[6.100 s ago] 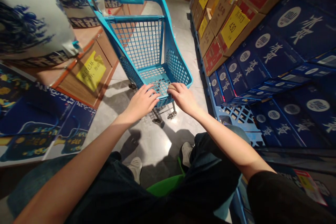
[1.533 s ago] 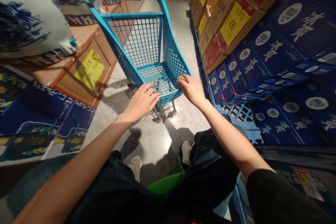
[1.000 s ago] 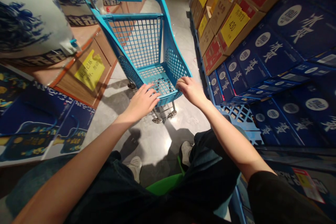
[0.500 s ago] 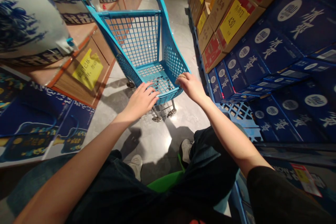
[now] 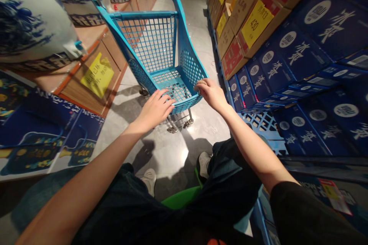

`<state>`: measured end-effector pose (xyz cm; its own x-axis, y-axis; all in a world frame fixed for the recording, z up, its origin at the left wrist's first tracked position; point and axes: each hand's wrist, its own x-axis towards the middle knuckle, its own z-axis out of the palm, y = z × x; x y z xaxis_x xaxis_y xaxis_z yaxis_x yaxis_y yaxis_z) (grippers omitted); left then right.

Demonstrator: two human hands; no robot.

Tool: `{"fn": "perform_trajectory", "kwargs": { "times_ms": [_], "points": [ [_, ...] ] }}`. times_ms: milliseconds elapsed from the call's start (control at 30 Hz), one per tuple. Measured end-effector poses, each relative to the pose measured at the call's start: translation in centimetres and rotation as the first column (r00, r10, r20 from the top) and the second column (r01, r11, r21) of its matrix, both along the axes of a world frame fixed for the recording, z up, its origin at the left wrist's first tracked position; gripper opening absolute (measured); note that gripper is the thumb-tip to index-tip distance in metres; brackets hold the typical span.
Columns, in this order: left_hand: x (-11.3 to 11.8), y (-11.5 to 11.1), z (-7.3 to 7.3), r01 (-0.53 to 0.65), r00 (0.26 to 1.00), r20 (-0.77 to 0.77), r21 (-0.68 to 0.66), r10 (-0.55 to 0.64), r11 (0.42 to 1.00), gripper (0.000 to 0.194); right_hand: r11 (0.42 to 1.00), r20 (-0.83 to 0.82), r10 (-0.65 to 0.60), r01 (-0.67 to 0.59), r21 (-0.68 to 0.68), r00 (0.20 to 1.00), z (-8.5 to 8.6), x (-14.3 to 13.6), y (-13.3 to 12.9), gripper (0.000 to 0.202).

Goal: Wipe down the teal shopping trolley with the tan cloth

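A small blue plastic shopping cart [image 5: 169, 80] stands in front of me, its basket nearest me and its handle at the far end. My left hand [image 5: 158, 104] lies on the near left corner of the basket rim, fingers stretched out over the edge and nothing in them. At the near right corner, my right hand [image 5: 211, 92] is closed around a small tan thing [image 5: 200, 83], held against the rim. Mostly hidden by the fingers, that thing is too small to name. Inside, the basket's slatted bottom is visible.
Stacked blue boxes [image 5: 290, 53] and brown cartons [image 5: 238, 26] line the right side. Large blue-and-white jars [image 5: 31, 23] stand on a wooden platform [image 5: 100, 71] at left. Blue printed boxes [image 5: 66, 134] are by my left knee. Something green [image 5: 182, 198] is beneath me.
Both hands stay at the cart's near rim. The right hand shifts very slightly at its corner, showing a little more of the tan thing. The view moves only slightly.
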<state>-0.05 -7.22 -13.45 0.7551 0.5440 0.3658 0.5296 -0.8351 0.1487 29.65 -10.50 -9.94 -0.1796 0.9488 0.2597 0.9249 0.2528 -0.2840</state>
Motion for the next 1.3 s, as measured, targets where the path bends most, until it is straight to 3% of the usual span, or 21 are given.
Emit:
{"fn": "perform_trajectory", "kwargs": {
  "times_ms": [67,200,300,467,533,600,733,833,900,967,1033,1067,1133,1233,1300],
  "points": [
    [0.0,0.0,0.1,0.0,1.0,-0.001,-0.011,0.0,1.0,0.038,1.0,0.014,0.0,0.0,0.008,1.0,-0.4,-1.1,-0.6,0.034],
    [-0.1,-0.2,0.3,-0.01,1.0,-0.007,-0.012,0.01,1.0,0.039,0.971,-0.002,0.237,-0.237,0.017,0.971,-1.6,-3.8,-1.7,0.035],
    [-0.1,-0.3,0.4,-0.012,1.0,-0.005,-0.018,0.012,1.0,0.038,0.949,-0.046,0.315,-0.315,0.013,0.948,-1.5,-2.9,-1.2,0.037],
    [-0.1,-0.3,0.5,-0.004,1.0,-0.004,-0.032,0.004,0.999,0.039,0.992,-0.084,0.129,-0.127,0.027,0.988,-0.9,1.1,0.3,0.035],
    [0.0,-0.3,0.5,-0.001,1.0,-0.007,-0.034,0.0,0.999,0.039,0.998,-0.087,0.049,-0.046,0.032,0.995,-1.1,0.8,0.0,0.036],
    [0.0,-0.3,0.4,0.0,1.0,-0.005,-0.033,-0.001,0.999,0.039,0.998,-0.105,0.049,-0.044,0.047,0.993,-1.7,-0.7,-0.6,0.037],
    [-0.1,-0.2,0.3,-0.013,1.0,0.004,-0.032,0.014,0.999,0.038,0.951,-0.16,0.308,-0.303,0.059,0.938,-2.4,-3.2,-1.2,0.034],
    [0.0,-0.2,0.3,-0.01,1.0,-0.005,-0.024,0.01,1.0,0.039,0.906,-0.201,0.417,-0.422,0.02,0.886,-1.6,-2.2,-0.3,0.034],
    [0.0,-0.2,0.3,-0.005,1.0,-0.017,-0.012,0.005,1.0,0.041,0.944,-0.176,0.325,-0.329,0.009,0.929,-1.0,-0.8,0.3,0.035],
    [0.1,-0.3,0.4,-0.003,1.0,-0.017,-0.011,0.003,1.0,0.041,0.99,-0.108,0.139,-0.138,0.013,0.984,-0.7,0.0,0.5,0.036],
    [0.1,-0.3,0.4,-0.003,1.0,-0.005,-0.023,0.003,1.0,0.039,1.0,-0.059,-0.001,0.002,0.02,0.998,-0.8,-0.2,0.2,0.038],
    [0.1,-0.3,0.4,-0.004,1.0,0.003,-0.03,0.004,1.0,0.038,1.0,-0.059,-0.008,0.009,0.019,0.998,-1.0,-0.6,-0.1,0.039],
    [0.0,-0.3,0.4,-0.007,1.0,0.014,-0.041,0.008,0.999,0.036,0.995,-0.109,0.098,-0.098,0.014,0.989,-1.5,-1.8,-0.5,0.038],
    [-0.1,-0.3,0.3,-0.009,1.0,0.019,-0.044,0.01,0.999,0.035,0.944,-0.205,0.325,-0.331,0.007,0.923,-1.8,-2.5,-0.4,0.037],
    [-0.2,-0.2,0.3,-0.006,1.0,0.011,-0.034,0.007,0.999,0.037,0.928,-0.218,0.362,-0.372,-0.003,0.906,-1.5,-1.7,0.0,0.036]
  ]
}}
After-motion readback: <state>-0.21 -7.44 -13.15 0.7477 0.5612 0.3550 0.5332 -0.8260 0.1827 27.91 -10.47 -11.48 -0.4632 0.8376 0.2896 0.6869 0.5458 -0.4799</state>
